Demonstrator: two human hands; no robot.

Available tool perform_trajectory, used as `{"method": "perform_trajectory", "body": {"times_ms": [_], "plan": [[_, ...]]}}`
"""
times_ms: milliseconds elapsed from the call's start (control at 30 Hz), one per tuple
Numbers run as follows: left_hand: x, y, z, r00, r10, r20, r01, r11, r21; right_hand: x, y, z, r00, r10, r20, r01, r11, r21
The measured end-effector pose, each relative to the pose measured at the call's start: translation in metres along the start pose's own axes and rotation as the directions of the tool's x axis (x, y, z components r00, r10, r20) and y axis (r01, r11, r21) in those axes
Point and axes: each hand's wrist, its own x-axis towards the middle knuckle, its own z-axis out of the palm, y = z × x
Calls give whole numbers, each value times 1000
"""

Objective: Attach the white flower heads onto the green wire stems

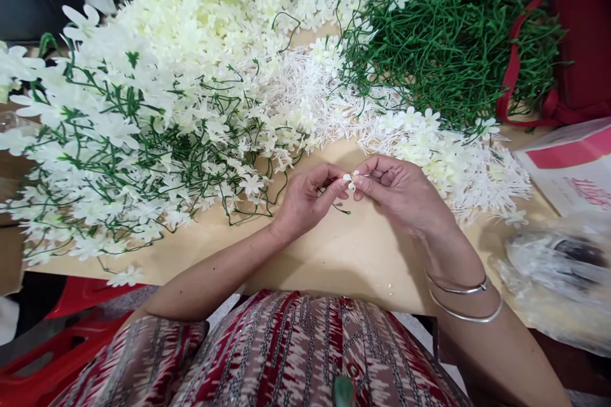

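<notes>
My left hand (308,197) and my right hand (398,187) meet over the tan tabletop (334,254), fingertips pinched together. Between them sits a small white artificial flower (352,179) with a thin green stem hanging below it. Both hands are closed on this piece. Two silver bangles circle my right wrist. Just beyond the hands lies a strip of small white plastic flower centres (329,108).
A big heap of loose cream petals (214,19) fills the back. Finished white flower sprays on green stems (109,152) lie left. Bare green stems (443,44) pile at back right beside a red bag (573,44). Plastic bags (558,273) sit right.
</notes>
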Motion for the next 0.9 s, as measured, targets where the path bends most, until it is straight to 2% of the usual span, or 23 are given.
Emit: {"method": "perform_trajectory", "body": {"times_ms": [200, 400, 667, 900], "plan": [[1, -4, 4, 1000, 29, -4, -29, 999, -22, 0, -4, 5, 998, 39, -48, -38, 999, 24], [1, -5, 6, 999, 28, -14, -29, 999, -25, -1, -1, -1, 998, 37, -49, -32, 993, 117], [1, 0, 6, 1000, 10, -17, -11, 998, -60, -2, 2, 0, 995, 19, -96, -13, 998, 58], [1, 5, 5, 1000, 3, -3, -3, 1000, 0, -1, 0, 1, 996, 4, -92, -3, 1000, 14]]}}
